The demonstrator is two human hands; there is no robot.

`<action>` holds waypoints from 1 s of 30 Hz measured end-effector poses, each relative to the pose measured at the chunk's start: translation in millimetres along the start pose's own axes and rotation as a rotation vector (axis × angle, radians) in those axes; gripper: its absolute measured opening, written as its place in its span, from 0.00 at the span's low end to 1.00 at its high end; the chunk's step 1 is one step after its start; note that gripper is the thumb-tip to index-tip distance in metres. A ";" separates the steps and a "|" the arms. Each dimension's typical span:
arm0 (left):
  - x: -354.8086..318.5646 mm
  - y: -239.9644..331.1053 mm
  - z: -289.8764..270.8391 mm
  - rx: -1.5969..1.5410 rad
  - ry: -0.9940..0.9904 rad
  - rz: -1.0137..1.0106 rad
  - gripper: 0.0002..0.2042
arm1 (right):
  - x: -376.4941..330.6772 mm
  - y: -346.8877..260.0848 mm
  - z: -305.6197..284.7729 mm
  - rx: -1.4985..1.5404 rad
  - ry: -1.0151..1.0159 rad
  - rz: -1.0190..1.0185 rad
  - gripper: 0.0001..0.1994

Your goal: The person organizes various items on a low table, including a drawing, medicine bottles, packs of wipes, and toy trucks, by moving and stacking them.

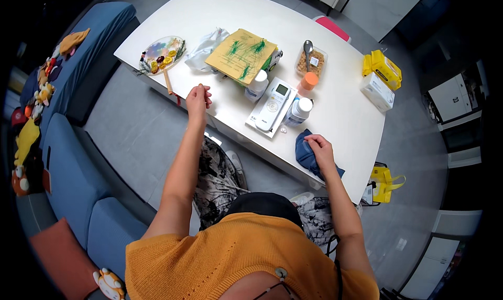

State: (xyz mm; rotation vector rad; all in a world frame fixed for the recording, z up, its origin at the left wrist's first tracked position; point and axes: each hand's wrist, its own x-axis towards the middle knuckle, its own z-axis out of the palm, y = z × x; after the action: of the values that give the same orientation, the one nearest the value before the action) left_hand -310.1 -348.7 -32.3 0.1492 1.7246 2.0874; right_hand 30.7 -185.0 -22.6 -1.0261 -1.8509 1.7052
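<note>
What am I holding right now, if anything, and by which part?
Your right hand has its fingertips at the blue cloth's far end; whether they grip it can't be told. Nothing shows in your left hand.

The cloth (304, 152) is dark blue, the trousers (214, 177) black-and-white patterned.

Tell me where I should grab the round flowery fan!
Probably by the handle of the fan, coming from the person's side, near the left hand. It's slim and points toward the near edge of the table, while flowers cover part of the round end and might get squashed.
</note>
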 end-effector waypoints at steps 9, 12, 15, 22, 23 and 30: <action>24.8 -7.0 -14.6 0.298 0.054 0.325 0.09 | -11.6 -44.4 45.5 -0.947 -0.153 -0.569 0.15; 59.9 -0.3 -14.2 0.697 0.194 0.667 0.16 | -6.0 -37.8 46.5 -0.939 -0.161 -0.560 0.15; 83.4 23.4 -2.2 0.951 0.130 0.462 0.25 | -4.2 -35.7 48.6 -0.944 -0.176 -0.543 0.14; 109.1 23.7 2.1 1.181 0.029 0.282 0.22 | -10.6 -41.5 49.5 -0.955 -0.173 -0.538 0.14; 110.6 13.3 -1.3 1.117 0.073 0.325 0.16 | -11.7 -40.5 48.5 -0.950 -0.154 -0.549 0.14; 56.4 14.0 -27.6 0.759 0.190 0.494 0.11 | -17.0 -37.0 41.5 -0.918 -0.108 -0.568 0.14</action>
State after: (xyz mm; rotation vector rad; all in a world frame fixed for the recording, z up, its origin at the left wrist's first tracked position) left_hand -374.1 -353.9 -35.4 0.6734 2.7480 1.6437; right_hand 2.5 -224.2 9.7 -0.5642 -2.7253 0.5647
